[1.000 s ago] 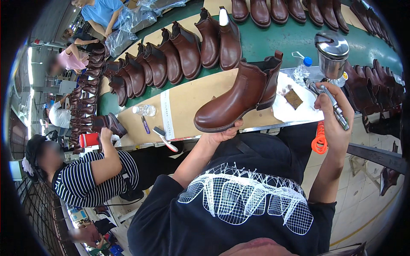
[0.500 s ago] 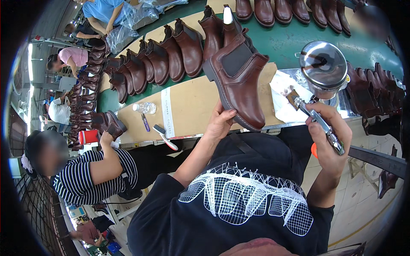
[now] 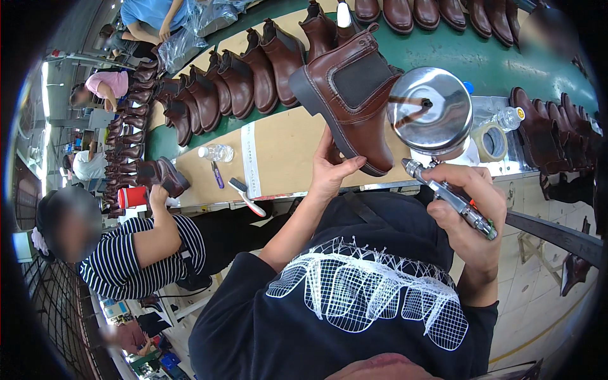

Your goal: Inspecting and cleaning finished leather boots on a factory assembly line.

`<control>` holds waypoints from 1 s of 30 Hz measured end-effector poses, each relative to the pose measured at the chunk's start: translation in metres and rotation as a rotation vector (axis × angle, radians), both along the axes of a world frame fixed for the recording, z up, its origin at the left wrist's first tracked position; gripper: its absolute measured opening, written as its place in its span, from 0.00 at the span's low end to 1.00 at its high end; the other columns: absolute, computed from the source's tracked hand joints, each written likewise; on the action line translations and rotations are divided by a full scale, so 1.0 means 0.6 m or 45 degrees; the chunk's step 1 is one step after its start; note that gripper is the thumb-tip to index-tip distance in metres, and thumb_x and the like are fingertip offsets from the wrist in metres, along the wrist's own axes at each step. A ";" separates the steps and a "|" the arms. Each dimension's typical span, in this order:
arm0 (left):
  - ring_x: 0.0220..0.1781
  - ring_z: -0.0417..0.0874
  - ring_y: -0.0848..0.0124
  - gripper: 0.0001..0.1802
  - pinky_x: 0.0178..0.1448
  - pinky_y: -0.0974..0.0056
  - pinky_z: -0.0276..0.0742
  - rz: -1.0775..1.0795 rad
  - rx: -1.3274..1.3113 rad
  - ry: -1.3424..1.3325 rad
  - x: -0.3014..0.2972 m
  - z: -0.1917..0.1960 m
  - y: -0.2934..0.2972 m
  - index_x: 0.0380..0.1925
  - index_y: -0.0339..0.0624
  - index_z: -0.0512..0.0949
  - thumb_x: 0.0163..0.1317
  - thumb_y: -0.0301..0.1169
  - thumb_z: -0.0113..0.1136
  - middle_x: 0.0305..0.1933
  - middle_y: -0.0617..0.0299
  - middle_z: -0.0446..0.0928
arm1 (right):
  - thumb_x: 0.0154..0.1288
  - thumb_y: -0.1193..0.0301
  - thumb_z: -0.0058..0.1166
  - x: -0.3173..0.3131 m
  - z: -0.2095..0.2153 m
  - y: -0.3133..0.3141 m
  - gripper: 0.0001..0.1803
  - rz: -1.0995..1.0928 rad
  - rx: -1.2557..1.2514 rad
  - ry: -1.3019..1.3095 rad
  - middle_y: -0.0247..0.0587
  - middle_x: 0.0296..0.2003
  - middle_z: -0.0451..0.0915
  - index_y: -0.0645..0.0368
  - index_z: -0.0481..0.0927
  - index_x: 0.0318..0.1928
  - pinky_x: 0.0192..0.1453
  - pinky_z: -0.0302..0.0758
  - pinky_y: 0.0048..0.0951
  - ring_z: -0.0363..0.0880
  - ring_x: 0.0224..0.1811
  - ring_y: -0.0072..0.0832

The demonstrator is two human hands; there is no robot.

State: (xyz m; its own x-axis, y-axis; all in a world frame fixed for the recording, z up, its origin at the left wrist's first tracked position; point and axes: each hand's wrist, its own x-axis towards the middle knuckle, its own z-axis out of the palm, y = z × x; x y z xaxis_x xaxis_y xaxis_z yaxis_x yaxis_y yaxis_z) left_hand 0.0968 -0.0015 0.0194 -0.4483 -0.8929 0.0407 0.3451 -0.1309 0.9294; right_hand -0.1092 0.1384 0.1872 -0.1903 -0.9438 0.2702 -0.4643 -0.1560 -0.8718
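Note:
A brown leather Chelsea boot (image 3: 368, 134) with a dark elastic side panel is tilted in front of me, toe downward. My left hand (image 3: 334, 172) is closed round its sole near the toe, thumb at the toe's edge. In my right hand (image 3: 475, 215) is a metal spray gun (image 3: 455, 201), gripped by its body. Its shiny round cup (image 3: 430, 107) stands above the hand and close to the boot's right side. The gun's nozzle points left toward the toe, apart from it. Whether any spray comes out cannot be seen.
More brown boots (image 3: 253, 76) stand in a row along the green table (image 3: 430, 52), with others at the far edge and right. On cardboard (image 3: 285, 149) lie a clear bottle (image 3: 216, 152), a purple-handled tool (image 3: 218, 175) and a brush (image 3: 246, 196). Tape (image 3: 491, 142) sits right. A co-worker in stripes (image 3: 142, 259) handles a boot at left.
The spray gun has moved left, its cup now beside the boot and its nozzle nearer the toe. The boot has turned slightly in my left hand. Tape and a bottle have come into sight.

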 end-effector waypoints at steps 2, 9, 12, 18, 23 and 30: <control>0.66 0.73 0.66 0.52 0.67 0.61 0.74 0.008 0.004 0.013 0.003 -0.001 0.000 0.74 0.39 0.56 0.48 0.17 0.73 0.66 0.58 0.71 | 0.52 0.64 0.71 0.000 -0.002 -0.003 0.18 0.020 0.008 0.023 0.34 0.36 0.86 0.56 0.85 0.43 0.45 0.62 0.27 0.76 0.33 0.24; 0.63 0.76 0.67 0.45 0.66 0.61 0.73 -0.063 0.237 0.097 0.019 -0.006 0.005 0.71 0.37 0.61 0.51 0.22 0.71 0.61 0.58 0.75 | 0.54 0.65 0.70 -0.004 -0.006 -0.002 0.16 -0.051 0.029 0.037 0.35 0.37 0.86 0.57 0.85 0.42 0.47 0.63 0.28 0.78 0.35 0.25; 0.61 0.78 0.67 0.42 0.66 0.60 0.73 -0.105 0.317 0.132 0.024 -0.007 0.004 0.69 0.39 0.63 0.53 0.23 0.70 0.60 0.58 0.76 | 0.55 0.64 0.69 -0.005 -0.005 -0.001 0.15 -0.075 0.044 0.047 0.35 0.37 0.86 0.57 0.85 0.42 0.47 0.63 0.28 0.77 0.35 0.26; 0.62 0.77 0.60 0.41 0.67 0.54 0.72 -0.093 0.372 0.021 0.024 -0.003 0.006 0.65 0.36 0.66 0.51 0.36 0.71 0.60 0.53 0.75 | 0.56 0.65 0.69 -0.009 -0.006 -0.005 0.15 -0.139 0.063 0.026 0.36 0.37 0.86 0.58 0.85 0.42 0.47 0.64 0.27 0.76 0.34 0.26; 0.61 0.78 0.58 0.42 0.68 0.52 0.73 -0.133 0.464 0.008 0.023 -0.009 0.005 0.64 0.35 0.66 0.49 0.39 0.70 0.60 0.51 0.75 | 0.56 0.66 0.69 -0.025 0.004 -0.007 0.15 -0.157 0.065 -0.035 0.37 0.37 0.86 0.59 0.85 0.42 0.47 0.66 0.27 0.76 0.35 0.26; 0.57 0.82 0.63 0.39 0.60 0.56 0.81 -0.157 0.533 0.134 0.025 -0.023 0.005 0.64 0.40 0.67 0.51 0.36 0.70 0.55 0.56 0.78 | 0.55 0.69 0.68 -0.031 0.005 -0.010 0.15 -0.196 -0.015 -0.081 0.38 0.37 0.85 0.61 0.84 0.43 0.47 0.68 0.27 0.76 0.35 0.26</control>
State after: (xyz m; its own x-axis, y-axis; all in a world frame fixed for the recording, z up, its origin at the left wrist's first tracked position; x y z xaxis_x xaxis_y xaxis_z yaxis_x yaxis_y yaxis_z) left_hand 0.1117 0.0016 0.0059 -0.5653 -0.7822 -0.2618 0.3930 -0.5344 0.7483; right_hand -0.1278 0.1323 0.1900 -0.3496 -0.8991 0.2635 -0.4273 -0.0973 -0.8988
